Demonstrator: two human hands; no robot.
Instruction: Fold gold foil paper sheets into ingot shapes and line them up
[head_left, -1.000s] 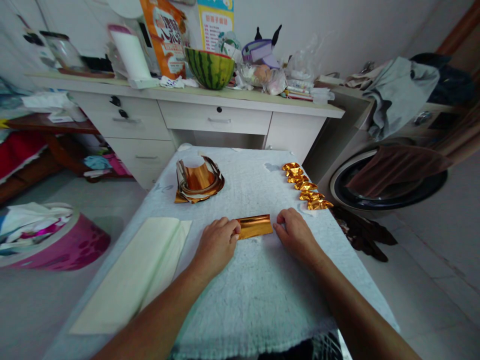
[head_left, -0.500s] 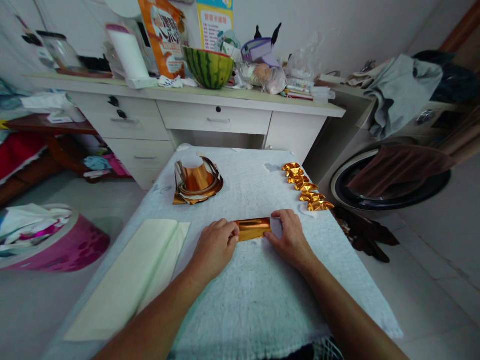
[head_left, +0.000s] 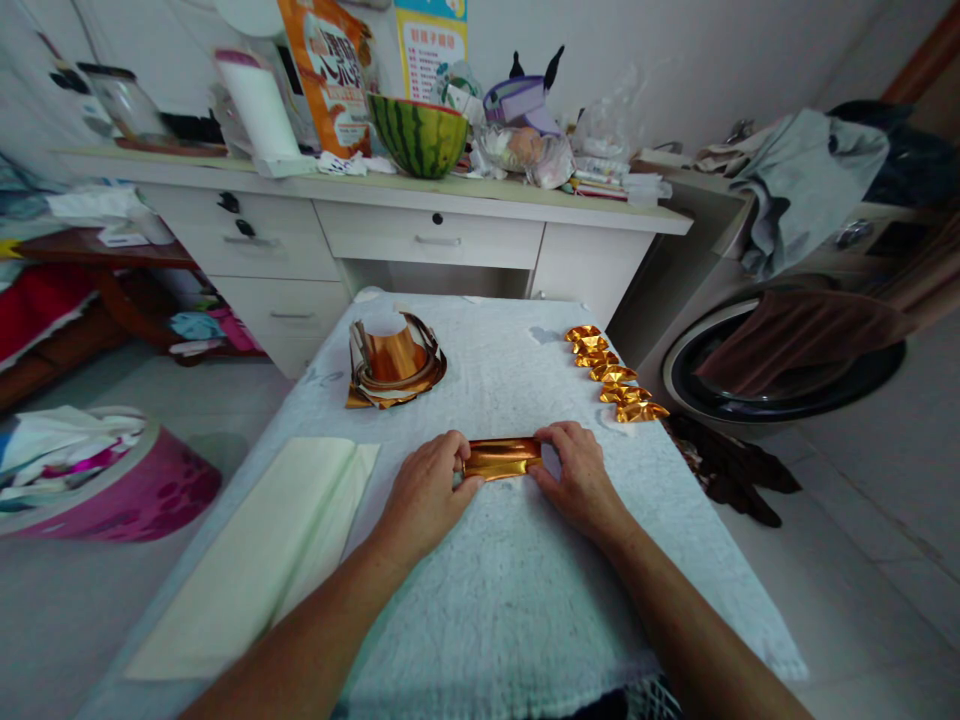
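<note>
A strip of shiny gold foil paper (head_left: pixel 501 458), rolled or folded lengthwise, lies low over the cloth-covered table (head_left: pixel 487 570). My left hand (head_left: pixel 433 482) pinches its left end between thumb and fingers. At the right end, my right hand (head_left: pixel 576 470) grips it the same way, with a pale patch showing beside the fingers. Several folded gold foil pieces (head_left: pixel 615 375) form a row near the table's right edge. Beyond my left hand stands a curled stack of gold foil sheets (head_left: pixel 394 362). Folded pale yellow paper (head_left: pixel 255 550) lies left of my left forearm.
Behind the table is a white desk (head_left: pixel 427 240) bearing a cut watermelon (head_left: pixel 418 135), an orange bag (head_left: pixel 330 80) and plastic bags. A pink basket (head_left: pixel 142 490) of cloths stands on the floor at left. A washing machine (head_left: pixel 697 225) is at right.
My left hand has shifted its grip on the foil strip, its thumb now stretched along the near edge. More of a fold shows along the strip. My right fingers have moved slightly left.
</note>
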